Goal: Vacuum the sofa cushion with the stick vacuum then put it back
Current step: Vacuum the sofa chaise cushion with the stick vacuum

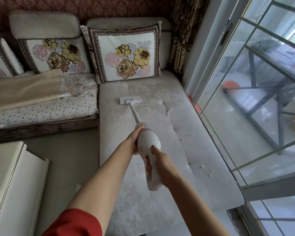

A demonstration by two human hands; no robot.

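Crumbs (184, 134) of white fluff dot the right side of the cushion (203, 167), near the glass door (245, 86). A flowered pillow (126, 53) leans at the cushion's far end, just beyond the nozzle (131, 101), with bare fabric between them. A tan blanket (24, 92) lies on the seat to the left. The vacuum (147, 142) is white, its thin tube slanting down from my hands to the flat nozzle, which rests on the cushion's far half. My left hand (134, 138) grips the front of the body from the side. My right hand (162, 160) wraps the handle behind it, thumb laid along the top.
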